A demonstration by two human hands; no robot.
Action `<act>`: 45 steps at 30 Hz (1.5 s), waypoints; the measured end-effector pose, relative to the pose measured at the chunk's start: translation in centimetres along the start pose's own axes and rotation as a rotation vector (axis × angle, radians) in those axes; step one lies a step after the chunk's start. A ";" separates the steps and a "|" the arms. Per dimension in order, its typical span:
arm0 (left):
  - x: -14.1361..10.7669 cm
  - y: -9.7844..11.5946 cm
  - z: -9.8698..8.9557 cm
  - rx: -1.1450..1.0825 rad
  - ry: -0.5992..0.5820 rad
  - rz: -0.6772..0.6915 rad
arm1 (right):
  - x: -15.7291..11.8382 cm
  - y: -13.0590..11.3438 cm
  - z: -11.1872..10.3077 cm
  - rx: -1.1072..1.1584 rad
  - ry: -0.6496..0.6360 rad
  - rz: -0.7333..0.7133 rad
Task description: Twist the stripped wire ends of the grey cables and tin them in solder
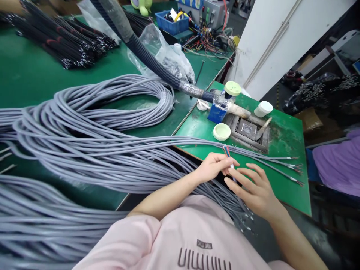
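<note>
My left hand point(212, 167) pinches a grey cable near its stripped end, between thumb and fingers. Red, blue and other thin coloured wires point(226, 150) fan upward out of that end. Close by on the right is my right hand point(257, 191), its fingers apart and curved toward the cable. One of its fingertips is at the cable's white part; whether it touches cannot be made out. Several grey cables point(194, 140) run past just beyond my hands, their stripped ends point(298, 168) lying on the small green table point(298, 202). More cable ends hang below my hands.
Coiled grey cables point(112, 84) cover the large green table's near side. A ribbed hose point(157, 67) arches down to a blue box point(217, 113) beside a soiled metal pot point(249, 129). Around it stand a pale green dish point(222, 132) and a white cup point(263, 108). Black cable bundles point(70, 45) lie behind.
</note>
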State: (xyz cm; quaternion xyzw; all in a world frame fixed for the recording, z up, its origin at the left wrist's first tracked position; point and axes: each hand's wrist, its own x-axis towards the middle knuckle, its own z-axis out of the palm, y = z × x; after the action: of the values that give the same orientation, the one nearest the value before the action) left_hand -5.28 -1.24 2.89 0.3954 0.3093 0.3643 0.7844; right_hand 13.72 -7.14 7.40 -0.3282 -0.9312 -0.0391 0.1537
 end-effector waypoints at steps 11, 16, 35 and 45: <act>-0.3 -0.6 0.3 0.009 -0.029 0.007 | -0.7 -1.1 0.5 -0.010 0.059 0.014; -0.3 -0.6 0.2 0.067 -0.061 0.053 | -0.8 -1.2 0.8 0.027 0.102 0.003; 0.0 -1.1 0.6 0.183 0.010 0.047 | -0.9 -1.3 2.1 0.153 0.126 0.074; 0.1 -1.0 0.7 0.163 0.023 0.029 | -0.9 -1.3 2.2 0.177 0.130 0.084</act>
State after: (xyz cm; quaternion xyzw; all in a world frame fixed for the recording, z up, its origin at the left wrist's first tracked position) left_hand -4.39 -1.86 2.33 0.4581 0.3414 0.3538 0.7406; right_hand 12.98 -8.27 5.06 -0.3490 -0.9045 0.0284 0.2434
